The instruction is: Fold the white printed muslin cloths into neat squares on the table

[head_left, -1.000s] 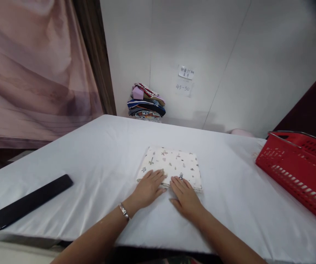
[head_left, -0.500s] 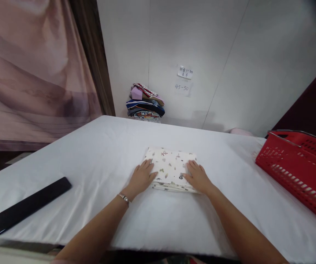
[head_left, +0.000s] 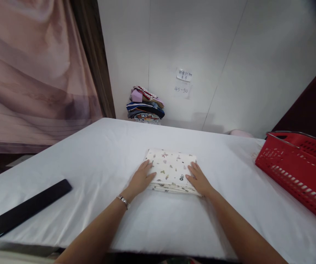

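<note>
A folded cream cloth (head_left: 171, 167) with small scattered prints lies flat on the white-covered table (head_left: 100, 154), its layered fold edges facing me. My left hand (head_left: 140, 178) rests along the cloth's left side, fingers stretched out and thumb apart on the top layer. On the opposite side, my right hand (head_left: 200, 179) touches the right edge with its fingers spread. Neither hand grips the fabric. A metal bracelet (head_left: 123, 201) circles my left wrist.
A long black flat object (head_left: 31, 207) lies on the table's left. To the right stands a red plastic basket (head_left: 297, 161) with a metal handle. Beyond the far edge is a stack of folded fabrics (head_left: 146, 104). A pink curtain (head_left: 31, 73) hangs at the left.
Both hands have shifted slightly outward toward the sides of the folded cloth, uncovering a little more of its top. The cloth stays nearly in place; the view has tilted slightly.
</note>
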`<state>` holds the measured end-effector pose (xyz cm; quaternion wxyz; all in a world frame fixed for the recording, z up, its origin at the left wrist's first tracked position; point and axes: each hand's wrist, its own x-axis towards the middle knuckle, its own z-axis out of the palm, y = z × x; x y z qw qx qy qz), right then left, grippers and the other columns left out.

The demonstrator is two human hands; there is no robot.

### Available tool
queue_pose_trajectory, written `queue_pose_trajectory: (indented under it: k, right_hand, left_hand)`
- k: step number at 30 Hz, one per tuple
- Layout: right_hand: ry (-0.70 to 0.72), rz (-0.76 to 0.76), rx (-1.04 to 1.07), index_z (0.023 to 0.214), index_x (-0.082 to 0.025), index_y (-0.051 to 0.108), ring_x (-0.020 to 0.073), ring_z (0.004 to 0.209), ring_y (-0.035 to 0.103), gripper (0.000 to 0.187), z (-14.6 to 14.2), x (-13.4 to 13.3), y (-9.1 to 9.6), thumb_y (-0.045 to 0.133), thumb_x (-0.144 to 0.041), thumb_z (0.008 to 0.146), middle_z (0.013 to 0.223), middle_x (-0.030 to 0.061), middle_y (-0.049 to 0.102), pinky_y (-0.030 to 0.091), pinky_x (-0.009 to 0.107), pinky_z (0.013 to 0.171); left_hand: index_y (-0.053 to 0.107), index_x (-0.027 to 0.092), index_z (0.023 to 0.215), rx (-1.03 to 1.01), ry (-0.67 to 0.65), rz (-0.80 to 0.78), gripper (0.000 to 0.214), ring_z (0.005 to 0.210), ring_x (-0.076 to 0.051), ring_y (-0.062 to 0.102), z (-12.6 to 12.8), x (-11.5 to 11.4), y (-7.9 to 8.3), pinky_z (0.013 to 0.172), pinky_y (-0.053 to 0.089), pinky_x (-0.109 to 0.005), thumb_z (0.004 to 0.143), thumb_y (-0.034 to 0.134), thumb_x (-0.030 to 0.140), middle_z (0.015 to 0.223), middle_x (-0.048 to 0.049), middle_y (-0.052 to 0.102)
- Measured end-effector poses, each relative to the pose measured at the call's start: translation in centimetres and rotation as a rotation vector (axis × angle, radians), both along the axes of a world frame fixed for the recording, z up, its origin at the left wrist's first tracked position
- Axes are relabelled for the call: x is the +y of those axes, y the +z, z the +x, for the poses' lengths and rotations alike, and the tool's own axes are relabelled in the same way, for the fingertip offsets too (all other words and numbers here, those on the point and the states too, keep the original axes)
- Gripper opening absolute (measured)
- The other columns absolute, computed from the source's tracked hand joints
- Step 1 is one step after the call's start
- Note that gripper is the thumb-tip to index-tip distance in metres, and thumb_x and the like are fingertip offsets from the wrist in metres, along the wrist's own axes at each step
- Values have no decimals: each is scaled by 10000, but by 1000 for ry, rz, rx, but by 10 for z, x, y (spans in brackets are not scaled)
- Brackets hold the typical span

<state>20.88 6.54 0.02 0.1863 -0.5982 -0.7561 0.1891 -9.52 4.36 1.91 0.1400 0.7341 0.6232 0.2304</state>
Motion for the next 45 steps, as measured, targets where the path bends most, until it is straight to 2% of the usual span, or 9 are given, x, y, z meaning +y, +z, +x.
queue_pose_trajectory:
  k: [4, 8, 15, 18, 24, 29, 34, 40, 45]
  right_hand:
    - [-133, -54, 113, 1378, -138, 373, 242, 1385, 55, 651, 1, -6, 2, 422, -496, 836, 1518, 56, 64, 137, 406, 1130]
    - [-144, -85, 208, 1367, -167, 396, 231, 1366, 185, 615, -3, -13, 2, 418, -466, 830, 1517, 32, 90, 186, 382, 1127]
    - [-120, -91, 80, 1376, -138, 375, 220, 1375, 149, 643, -11, -49, -7, 393, -493, 840, 1523, 45, 44, 197, 334, 1121]
    - [-88, -100, 38, 1371, -155, 386, 249, 1372, 158, 645, -4, -53, -3, 395, -521, 840, 1519, 60, 87, 216, 379, 1112]
    - [-129, 61, -140, 1377, -152, 366, 272, 1381, 97, 612, 11, -5, 9, 381, -481, 862, 1495, 97, 191, 180, 428, 1108]
    - [-74, -30, -98, 1375, -140, 351, 261, 1296, 333, 630, 19, 40, 12, 405, -472, 842, 1430, 114, 334, 295, 372, 1047]
    - [-69, -20, -60, 1219, -180, 526, 250, 1066, 532, 541, 28, 37, 21, 469, -511, 794, 1163, 98, 569, 411, 334, 887]
    - [-181, 12, -122, 1126, -178, 572, 229, 952, 566, 482, 25, -13, 21, 422, -518, 821, 1072, 96, 582, 428, 309, 792]
    - [-165, 5, -233, 1140, -167, 573, 263, 1006, 550, 483, 22, -27, 25, 408, -501, 832, 1117, 120, 581, 416, 343, 828]
  left_hand:
    - [389, 106, 1334, -38, 188, -74, 587, 1245, -271, 408, 2, 0, 5, 1004, 360, -366, 839, 445, 417, 1384, -148, 411]
    - [370, 85, 1349, -15, 208, -117, 618, 1214, -289, 424, 2, 2, 7, 983, 365, -371, 821, 465, 392, 1330, -156, 467]
    - [402, 165, 1332, -195, 308, -182, 570, 1145, -229, 509, -13, 10, 5, 939, 388, -303, 799, 501, 342, 1308, -98, 514]
    - [424, 170, 1310, -241, 365, -241, 560, 1075, -222, 559, -19, 10, 8, 886, 414, -290, 795, 506, 374, 1235, -96, 574]
    - [479, 164, 1249, -222, 351, -279, 530, 952, -226, 612, -22, 7, 11, 782, 451, -296, 806, 472, 454, 1105, -104, 639]
    - [501, 186, 1224, -192, 353, -233, 493, 950, -220, 612, -23, 7, 4, 779, 450, -291, 804, 481, 444, 1099, -93, 640]
    - [531, 186, 1198, -175, 278, -185, 454, 998, -216, 593, -31, 38, 9, 822, 439, -278, 789, 523, 385, 1132, -85, 628]
    - [581, 170, 1144, -216, 187, -222, 461, 954, -198, 614, -32, 96, 17, 785, 456, -235, 735, 618, 380, 1145, -81, 628]
    - [583, 149, 1134, -183, 222, -224, 478, 1014, -225, 594, -29, 98, 12, 819, 449, -252, 738, 606, 416, 1155, -100, 622]
